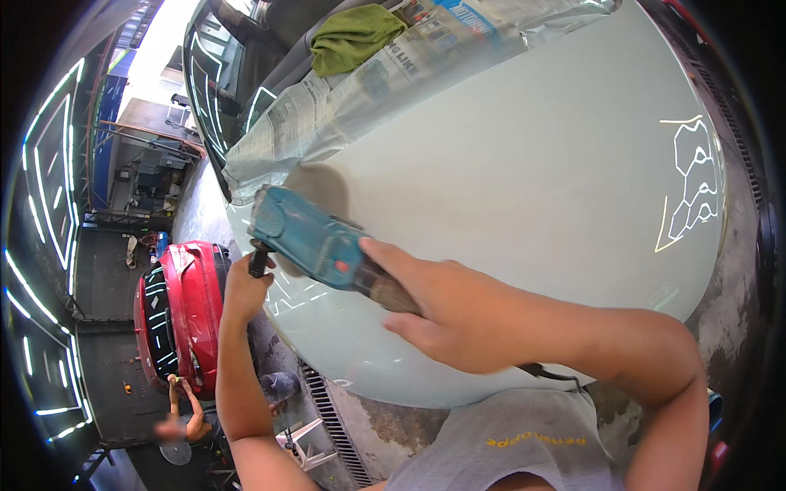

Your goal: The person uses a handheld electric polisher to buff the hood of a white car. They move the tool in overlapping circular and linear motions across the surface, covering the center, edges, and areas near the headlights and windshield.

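Observation:
A teal car polisher (307,241) rests with its round pad (326,190) on the pale grey-green car hood (508,188), near the hood's left edge. My right hand (450,307) is wrapped round the dark rear grip of the polisher. At its front end, my left hand (244,286) closes on the short black side handle (259,260). The pad looks smeared, and the polisher body covers part of it. Behind my right forearm, a black cord (548,375) shows near my grey shirt.
Newspaper and plastic sheeting (393,82) cover the windshield side of the hood, with a green cloth (356,39) on top. At left, another person (192,425) reaches toward a red car (192,319). A floor grate (334,425) and white stool (311,446) lie below the hood.

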Demonstrator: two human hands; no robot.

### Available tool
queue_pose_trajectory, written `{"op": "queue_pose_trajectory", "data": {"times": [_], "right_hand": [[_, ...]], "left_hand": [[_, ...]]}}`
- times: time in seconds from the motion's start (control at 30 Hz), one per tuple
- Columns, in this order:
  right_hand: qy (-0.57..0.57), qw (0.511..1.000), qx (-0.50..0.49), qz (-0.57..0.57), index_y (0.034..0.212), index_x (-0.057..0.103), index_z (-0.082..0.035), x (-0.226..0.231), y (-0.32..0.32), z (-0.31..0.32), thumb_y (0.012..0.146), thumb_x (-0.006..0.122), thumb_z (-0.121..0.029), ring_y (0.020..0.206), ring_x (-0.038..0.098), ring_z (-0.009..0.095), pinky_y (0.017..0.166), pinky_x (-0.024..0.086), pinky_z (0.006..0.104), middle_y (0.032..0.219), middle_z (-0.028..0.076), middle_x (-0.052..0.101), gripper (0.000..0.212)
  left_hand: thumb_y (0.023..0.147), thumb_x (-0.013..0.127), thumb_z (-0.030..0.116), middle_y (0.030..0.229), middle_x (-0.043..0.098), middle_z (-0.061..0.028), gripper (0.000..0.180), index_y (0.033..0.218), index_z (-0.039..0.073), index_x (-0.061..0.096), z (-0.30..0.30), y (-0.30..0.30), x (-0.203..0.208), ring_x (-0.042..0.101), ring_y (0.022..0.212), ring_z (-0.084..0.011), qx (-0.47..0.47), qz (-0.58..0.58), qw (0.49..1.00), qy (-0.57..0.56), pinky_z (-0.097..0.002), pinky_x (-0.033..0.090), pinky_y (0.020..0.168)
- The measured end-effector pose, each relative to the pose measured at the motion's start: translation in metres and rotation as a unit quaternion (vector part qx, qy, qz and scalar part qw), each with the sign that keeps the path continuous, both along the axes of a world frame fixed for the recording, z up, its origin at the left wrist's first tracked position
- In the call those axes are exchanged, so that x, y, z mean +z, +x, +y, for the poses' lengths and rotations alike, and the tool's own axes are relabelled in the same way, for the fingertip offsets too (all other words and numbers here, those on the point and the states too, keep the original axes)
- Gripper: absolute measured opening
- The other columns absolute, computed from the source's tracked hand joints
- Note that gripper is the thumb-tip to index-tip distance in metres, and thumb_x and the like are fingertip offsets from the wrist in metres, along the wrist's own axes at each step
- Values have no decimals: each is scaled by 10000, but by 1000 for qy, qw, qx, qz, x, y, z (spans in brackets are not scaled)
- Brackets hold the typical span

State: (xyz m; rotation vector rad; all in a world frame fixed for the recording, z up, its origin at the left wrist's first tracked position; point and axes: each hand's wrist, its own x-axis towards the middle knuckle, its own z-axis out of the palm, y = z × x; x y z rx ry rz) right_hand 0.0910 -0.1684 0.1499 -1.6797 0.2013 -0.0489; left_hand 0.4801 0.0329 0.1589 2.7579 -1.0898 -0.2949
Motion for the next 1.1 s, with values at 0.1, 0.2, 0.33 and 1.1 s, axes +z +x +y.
{"op": "queue_pose_trajectory", "data": {"times": [0.1,0.2,0.33,1.1], "right_hand": [[-6,999,31,8,1663,225,102,10,45,6,1058,588,-174,1117,704,480,966,555,523,1207,348,694,757],[-4,999,39,-21,1680,209,76,2,78,9,1056,602,-184,1089,710,473,957,551,507,1203,346,696,781],[-9,998,58,-24,1684,194,73,-10,96,12,1059,600,-199,1109,702,473,988,539,503,1232,351,685,794],[92,967,-214,103,1721,89,20,-61,-197,17,910,832,-214,1385,623,428,1151,469,454,1510,311,573,1125]], "left_hand": [[808,745,2,741,570,-17,187,992,31,730,17,39,6,581,693,-178,42,14,999,-7,-353,462,677],[802,738,-17,737,559,2,194,989,34,719,29,53,8,553,641,-140,86,52,995,-9,-337,428,607],[808,728,-26,730,574,1,187,981,43,708,55,53,4,542,583,-136,120,60,991,-15,-325,404,549],[943,744,154,947,752,-251,272,1191,44,723,-113,-223,-31,712,914,-492,-157,41,987,3,-523,558,817]]}}
